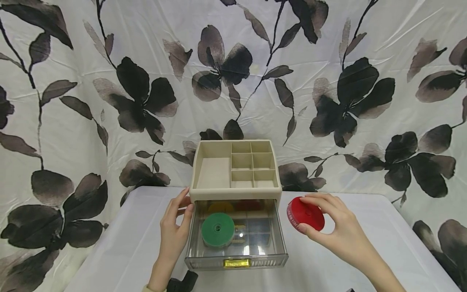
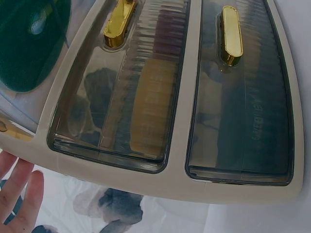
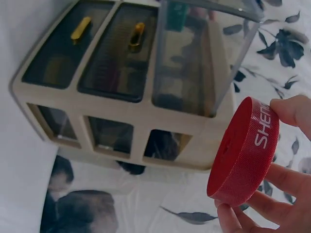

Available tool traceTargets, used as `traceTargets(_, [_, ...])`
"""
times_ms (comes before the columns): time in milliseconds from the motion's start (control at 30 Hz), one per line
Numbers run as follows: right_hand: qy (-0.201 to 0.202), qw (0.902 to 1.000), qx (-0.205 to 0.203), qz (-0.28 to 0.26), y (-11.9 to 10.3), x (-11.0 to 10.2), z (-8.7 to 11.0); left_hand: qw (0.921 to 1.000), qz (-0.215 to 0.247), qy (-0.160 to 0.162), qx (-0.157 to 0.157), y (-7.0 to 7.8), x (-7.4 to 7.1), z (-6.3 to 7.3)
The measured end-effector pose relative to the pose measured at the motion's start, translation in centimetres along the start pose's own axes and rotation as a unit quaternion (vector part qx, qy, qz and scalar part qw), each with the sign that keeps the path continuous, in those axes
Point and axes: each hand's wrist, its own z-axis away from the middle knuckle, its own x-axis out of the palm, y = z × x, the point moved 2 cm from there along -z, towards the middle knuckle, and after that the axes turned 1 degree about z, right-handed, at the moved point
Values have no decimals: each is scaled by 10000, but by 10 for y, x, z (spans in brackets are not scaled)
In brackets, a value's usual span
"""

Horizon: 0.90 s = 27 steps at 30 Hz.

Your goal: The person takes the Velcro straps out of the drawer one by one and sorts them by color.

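Note:
My right hand [image 1: 339, 229] holds a red roll of woven strap [image 1: 310, 215] by its rim, tilted, to the right of a cream desktop organizer [image 1: 237, 194]. White lettering shows on the roll's edge in the right wrist view. The organizer's clear top drawer [image 1: 262, 261] is pulled out, and a green roll [image 1: 217, 237] lies flat in its left part. Against the organizer's left side rests my left hand [image 1: 173, 229], fingers extended and thumb beside the drawer. It grips nothing in the left wrist view.
Two closed drawers sit below; a yellow roll [image 2: 153, 107] shows through the middle one. Divided compartments [image 1: 253, 162] top the organizer. A black object [image 1: 182, 282] lies at the white table's [image 1: 127, 235] near edge. Flower-patterned cloth [image 1: 233, 109] hangs behind.

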Motion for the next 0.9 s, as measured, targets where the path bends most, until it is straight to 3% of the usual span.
traceTargets(400, [-11, 9993, 351, -126, 30, 27, 1, 9999, 36, -38, -135, -1, 0, 0])
traceTargets(900, [-209, 9972, 705, -136, 67, 62, -2, 10000, 29, -36, -77, -1, 0, 0])
